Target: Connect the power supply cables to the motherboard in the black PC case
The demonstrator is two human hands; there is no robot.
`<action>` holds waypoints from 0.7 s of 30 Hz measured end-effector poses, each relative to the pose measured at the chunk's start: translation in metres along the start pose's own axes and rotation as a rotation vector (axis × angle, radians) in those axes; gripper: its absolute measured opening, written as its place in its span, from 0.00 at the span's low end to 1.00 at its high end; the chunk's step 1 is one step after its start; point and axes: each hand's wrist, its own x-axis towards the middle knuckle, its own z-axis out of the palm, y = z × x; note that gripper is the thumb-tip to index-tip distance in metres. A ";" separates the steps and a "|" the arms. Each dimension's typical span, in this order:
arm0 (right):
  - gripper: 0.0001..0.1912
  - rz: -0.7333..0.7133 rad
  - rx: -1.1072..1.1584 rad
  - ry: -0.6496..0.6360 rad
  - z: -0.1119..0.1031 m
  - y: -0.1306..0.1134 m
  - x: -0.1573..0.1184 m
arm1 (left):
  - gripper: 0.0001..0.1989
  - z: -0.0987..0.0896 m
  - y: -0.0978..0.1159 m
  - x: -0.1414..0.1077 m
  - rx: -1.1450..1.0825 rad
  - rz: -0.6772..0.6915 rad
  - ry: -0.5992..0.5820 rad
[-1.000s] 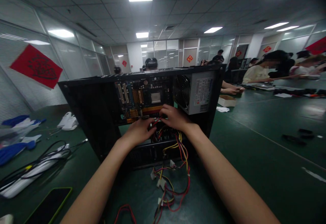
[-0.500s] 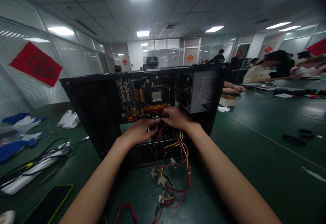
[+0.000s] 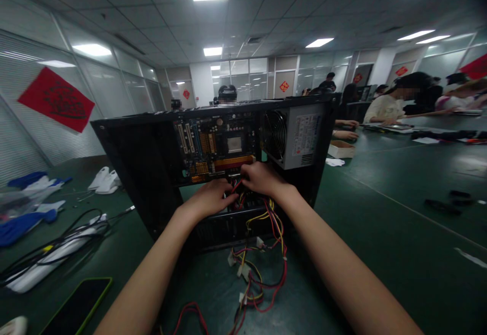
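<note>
A black open computer case (image 3: 133, 157) stands on the green table, with a motherboard (image 3: 222, 144) and a silver power supply (image 3: 302, 139) inside. Below the motherboard, my left hand (image 3: 211, 196) and my right hand (image 3: 261, 178) are close together, fingers closed on thin red wires (image 3: 238, 186) between them. Where exactly each fingertip grips is partly hidden. Red, yellow and black cables (image 3: 279, 228) hang out of the case to my right, and their white connectors (image 3: 244, 271) lie on the table in front.
To the left lie a phone (image 3: 76, 307), a white power strip (image 3: 57, 256) with black cable, blue-and-white gloves (image 3: 28, 221) and a white item (image 3: 104, 180). Rightward are a cardboard box (image 3: 341, 149), black objects (image 3: 443, 206) and another person's hands (image 3: 346, 135). Several people sit farther back.
My hands have shifted slightly at the wires, with a red stretch now showing between them. The other person's hands at the right have moved apart.
</note>
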 end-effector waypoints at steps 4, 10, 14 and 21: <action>0.10 -0.002 -0.031 -0.009 -0.001 -0.002 0.000 | 0.16 -0.001 0.001 0.000 0.008 0.003 -0.013; 0.10 -0.009 -0.063 -0.016 0.000 -0.002 0.000 | 0.17 0.002 -0.002 -0.001 0.001 0.012 -0.011; 0.10 -0.004 -0.039 -0.015 0.000 -0.002 -0.001 | 0.17 0.003 -0.002 -0.001 0.019 -0.002 0.006; 0.08 -0.002 0.063 0.008 0.003 0.001 0.001 | 0.18 0.001 0.005 -0.002 0.096 -0.075 0.038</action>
